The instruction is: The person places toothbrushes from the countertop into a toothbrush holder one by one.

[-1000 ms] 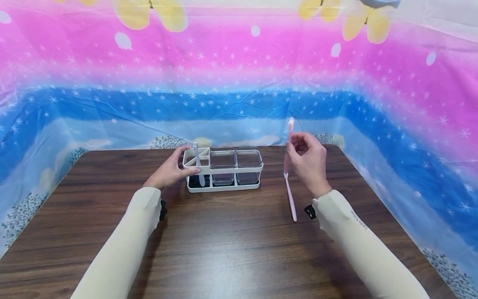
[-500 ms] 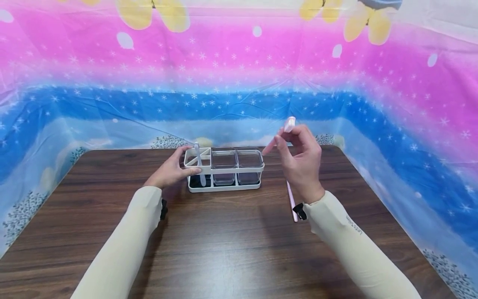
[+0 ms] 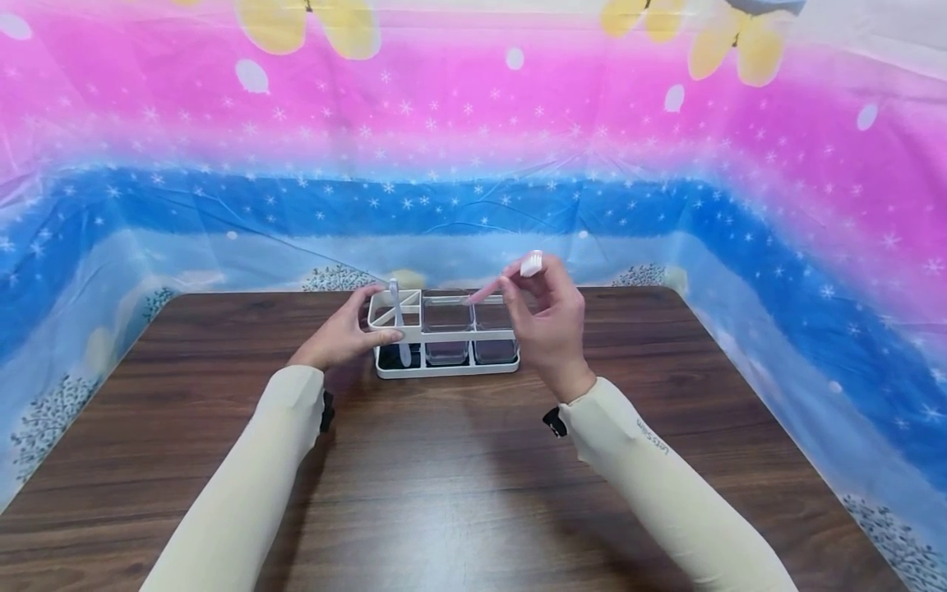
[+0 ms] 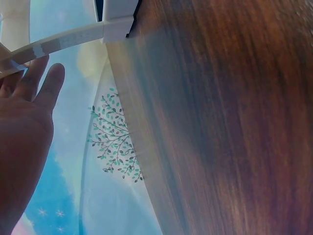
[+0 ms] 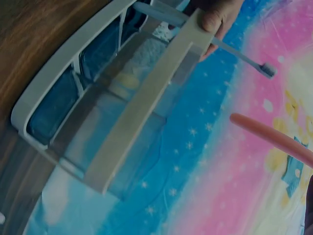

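A white toothbrush holder (image 3: 444, 337) stands on the table, with a divided section at its left and two clear cups (image 3: 447, 316) beside it. My left hand (image 3: 334, 339) grips the holder's left end, thumb in front and fingers behind. A pale grey toothbrush (image 3: 398, 312) leans in the divided section. My right hand (image 3: 551, 325) pinches a pink toothbrush (image 3: 486, 290) near its bristle end, over the right cup. The handle slants down to the left; in the right wrist view the pink handle (image 5: 269, 134) tip shows apart from the holder.
The dark wooden table (image 3: 444, 460) ends just behind the holder. A printed cloth (image 3: 473, 148) in pink and blue hangs along the back and sides. The right hand and sleeve cover the spot where a second pink toothbrush lay.
My right hand has carried the pink toothbrush left from the table's right side to above the cups, tilting it from upright to slanted. My left hand keeps its grip on the holder.
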The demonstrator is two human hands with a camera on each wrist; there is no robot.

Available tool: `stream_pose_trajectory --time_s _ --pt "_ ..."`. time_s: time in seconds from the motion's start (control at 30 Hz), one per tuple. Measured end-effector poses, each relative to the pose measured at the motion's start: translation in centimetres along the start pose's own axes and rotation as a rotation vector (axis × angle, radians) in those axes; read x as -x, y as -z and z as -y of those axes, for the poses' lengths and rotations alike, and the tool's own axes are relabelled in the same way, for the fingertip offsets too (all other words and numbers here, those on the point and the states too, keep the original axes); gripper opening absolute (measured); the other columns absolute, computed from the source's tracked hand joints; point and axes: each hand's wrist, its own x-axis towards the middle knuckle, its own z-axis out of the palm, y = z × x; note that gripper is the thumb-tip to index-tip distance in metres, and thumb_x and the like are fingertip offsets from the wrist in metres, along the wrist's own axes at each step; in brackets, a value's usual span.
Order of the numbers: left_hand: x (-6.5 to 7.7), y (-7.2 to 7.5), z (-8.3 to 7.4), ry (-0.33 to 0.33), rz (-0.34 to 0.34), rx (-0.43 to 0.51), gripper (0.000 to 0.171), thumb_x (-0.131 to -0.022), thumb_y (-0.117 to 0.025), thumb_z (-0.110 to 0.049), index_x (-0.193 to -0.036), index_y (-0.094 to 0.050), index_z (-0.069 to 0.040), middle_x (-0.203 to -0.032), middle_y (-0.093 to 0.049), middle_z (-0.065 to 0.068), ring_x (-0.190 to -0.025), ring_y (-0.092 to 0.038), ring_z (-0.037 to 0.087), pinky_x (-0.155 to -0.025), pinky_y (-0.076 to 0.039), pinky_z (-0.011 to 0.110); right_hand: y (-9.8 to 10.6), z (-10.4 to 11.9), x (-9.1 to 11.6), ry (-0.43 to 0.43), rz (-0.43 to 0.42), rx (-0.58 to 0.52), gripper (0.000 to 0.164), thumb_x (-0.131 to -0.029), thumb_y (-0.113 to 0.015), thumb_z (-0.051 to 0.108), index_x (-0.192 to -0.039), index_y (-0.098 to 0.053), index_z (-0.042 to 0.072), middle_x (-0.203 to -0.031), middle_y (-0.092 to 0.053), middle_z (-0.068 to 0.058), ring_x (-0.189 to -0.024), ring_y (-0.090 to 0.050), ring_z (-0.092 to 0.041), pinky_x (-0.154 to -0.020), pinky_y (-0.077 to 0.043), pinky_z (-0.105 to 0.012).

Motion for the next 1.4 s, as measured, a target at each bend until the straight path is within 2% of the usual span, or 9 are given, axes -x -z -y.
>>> stream_pose_trajectory --time_s 0.13,0.4,0.63,0.87,0.97,1.13,1.4 --pt "0.0 0.0 0.0 0.000 0.004 0.003 0.097 -0.076 -0.075 -0.050 -0.148 -0.019 -0.018 -0.134 -0.042 0.018 -0.116 -0.048 0.035 -0.092 -0.042 0.052 -1.4 0.5 -0.3 0.003 0.036 -0.042 0.017 -0.081 -0.054 -0.026 -0.092 -0.049 -0.015 -0.085 -0.055 -0.025 -0.070 -0.063 -0.044 -0.075 -0.052 -0.043" --pt "-0.1 0.1 0.0 -0.002 0.012 0.001 0.097 -0.076 -0.075 -0.050 -0.148 -0.018 -0.018 -0.134 -0.042 0.019 -0.116 -0.049 0.035 -0.093 -0.041 0.052 -3.7 -0.7 -0.2 -0.093 0.087 -0.034 0.013 -0.085 -0.055 -0.020 -0.093 -0.049 -0.013 -0.084 -0.056 -0.024 -0.069 -0.064 -0.041 -0.076 -0.052 -0.043" --pt "-0.2 0.0 0.1 -0.008 0.002 -0.013 0.100 -0.074 -0.076 -0.052 -0.148 -0.018 -0.019 -0.137 -0.040 0.019 -0.120 -0.046 0.035 -0.094 -0.040 0.052 -5.4 -1.0 -0.2 -0.154 0.095 0.008 0.009 -0.087 -0.058 -0.014 -0.094 -0.051 -0.011 -0.086 -0.057 -0.022 -0.076 -0.065 -0.037 -0.080 -0.052 -0.040" --pt "-0.1 0.0 -0.2 -0.003 -0.001 -0.013 0.101 -0.074 -0.076 -0.053 -0.148 -0.018 -0.017 -0.137 -0.040 0.019 -0.120 -0.046 0.035 -0.095 -0.039 0.053 -6.6 -4.3 1.0 -0.194 0.138 0.000 0.009 -0.090 -0.059 -0.006 -0.097 -0.054 -0.005 -0.088 -0.061 -0.017 -0.080 -0.066 -0.032 -0.082 -0.051 -0.037" --pt "-0.1 0.0 -0.3 0.006 -0.003 -0.017 0.101 -0.074 -0.076 -0.053 -0.149 -0.018 -0.018 -0.138 -0.040 0.019 -0.121 -0.045 0.035 -0.096 -0.038 0.053 -7.0 -4.9 1.3 -0.237 0.152 0.011 0.008 -0.091 -0.060 0.000 -0.097 -0.055 -0.001 -0.088 -0.063 -0.014 -0.085 -0.065 -0.026 -0.081 -0.051 -0.033" --pt "0.0 0.0 -0.3 0.016 -0.002 -0.008 0.101 -0.074 -0.076 -0.052 -0.149 -0.017 -0.019 -0.138 -0.040 0.020 -0.123 -0.043 0.034 -0.098 -0.037 0.052 -7.6 -5.5 1.9 -0.325 0.187 0.094 0.008 -0.092 -0.062 0.008 -0.098 -0.057 0.005 -0.092 -0.063 -0.007 -0.088 -0.064 -0.015 -0.078 -0.051 -0.027" --pt "0.1 0.0 -0.4 0.015 -0.003 0.009 0.098 -0.076 -0.075 -0.050 -0.148 -0.017 -0.018 -0.138 -0.040 0.021 -0.123 -0.043 0.034 -0.096 -0.039 0.052 -8.3 -6.5 2.5 -0.409 0.242 0.208 0.005 -0.092 -0.064 0.011 -0.095 -0.061 0.008 -0.087 -0.062 0.000 -0.079 -0.061 -0.010 -0.071 -0.051 -0.024"
